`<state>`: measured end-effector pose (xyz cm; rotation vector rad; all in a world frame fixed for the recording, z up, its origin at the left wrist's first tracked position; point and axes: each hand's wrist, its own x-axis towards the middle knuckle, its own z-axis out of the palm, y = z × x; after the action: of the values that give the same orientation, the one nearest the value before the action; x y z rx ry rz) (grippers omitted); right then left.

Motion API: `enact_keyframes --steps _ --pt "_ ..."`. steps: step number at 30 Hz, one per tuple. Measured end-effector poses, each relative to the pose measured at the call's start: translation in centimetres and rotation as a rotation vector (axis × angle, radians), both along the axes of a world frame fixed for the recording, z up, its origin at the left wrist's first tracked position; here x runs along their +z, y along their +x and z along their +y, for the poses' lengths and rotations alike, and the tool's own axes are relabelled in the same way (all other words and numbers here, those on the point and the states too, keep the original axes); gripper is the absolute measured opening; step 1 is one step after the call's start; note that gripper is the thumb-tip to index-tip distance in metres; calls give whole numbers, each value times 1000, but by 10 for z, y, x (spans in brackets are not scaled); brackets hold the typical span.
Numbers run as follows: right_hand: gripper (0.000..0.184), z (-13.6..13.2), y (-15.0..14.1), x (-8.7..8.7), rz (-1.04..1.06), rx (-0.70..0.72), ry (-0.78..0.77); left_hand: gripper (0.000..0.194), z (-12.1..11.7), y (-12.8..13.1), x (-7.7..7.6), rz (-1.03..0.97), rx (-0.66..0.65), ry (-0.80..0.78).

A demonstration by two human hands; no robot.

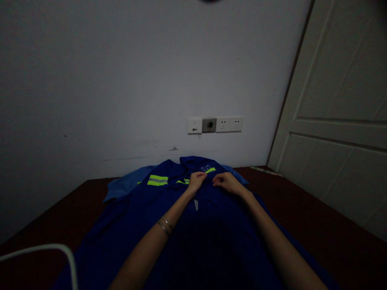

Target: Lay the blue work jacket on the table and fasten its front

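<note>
A dark blue work jacket (pixel 136 217) with yellow-green and grey reflective strips lies spread out, its collar toward the wall. My left hand (pixel 196 181) is closed in a pinch on the front of the jacket, just below the strip by a printed white mark. Two thin bracelets circle that wrist. Close by on the right, my right hand (pixel 228 182) hovers at the jacket's chest with bent fingers slightly apart and no cloth visible between them. Light blue cloth (pixel 125 185) shows from under the jacket on both sides. A small pale patch (pixel 196 204) lies below my left hand.
The dark red surface (pixel 272 189) under the clothes meets a pale wall (pixel 136 80) with sockets (pixel 229 125). A white panelled door (pixel 338 121) stands at right. At lower left a white cable (pixel 45 246) curves into view. The light is dim.
</note>
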<state>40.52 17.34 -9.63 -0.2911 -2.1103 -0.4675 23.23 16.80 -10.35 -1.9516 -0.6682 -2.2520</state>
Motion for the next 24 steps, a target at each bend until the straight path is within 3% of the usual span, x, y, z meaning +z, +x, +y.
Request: enact_keyframes --steps 10,19,24 --pt "18 0 -2 -1 80 -136 133 17 12 -1 2 23 -43 -62" --pt "20 -17 -9 -12 219 -462 235 22 3 1 -1 -3 -81 -83" --pt "18 -18 -14 -15 222 -444 337 23 -2 3 -2 19 -102 -82"
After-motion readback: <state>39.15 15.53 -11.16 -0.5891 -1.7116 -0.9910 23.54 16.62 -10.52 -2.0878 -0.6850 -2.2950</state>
